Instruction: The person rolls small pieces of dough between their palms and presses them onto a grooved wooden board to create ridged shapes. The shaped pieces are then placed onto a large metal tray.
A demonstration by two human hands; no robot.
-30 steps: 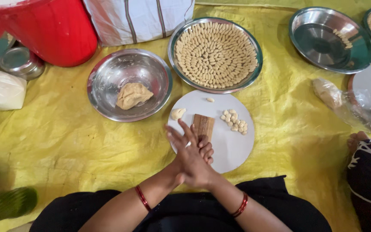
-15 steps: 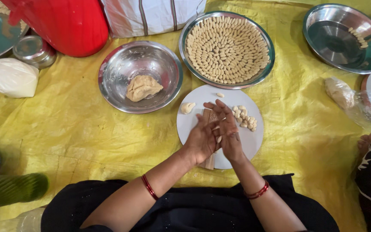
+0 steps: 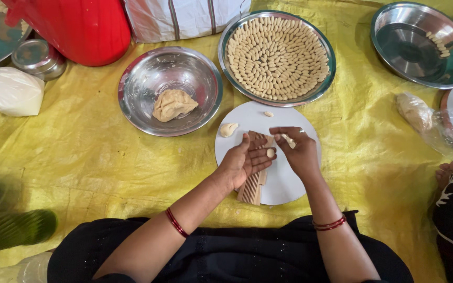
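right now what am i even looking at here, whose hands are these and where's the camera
The camera sits on a person's head and looks down at their own two bare hands; no machine is involved. They sit at a yellow sheet. The left hand is open, with a small dough piece on its fingers. The right hand pinches another small dough bit. Both hover over a white round board with a ridged wooden paddle on it. Beyond lie a steel bowl with a dough lump and a steel tray full of shaped pieces.
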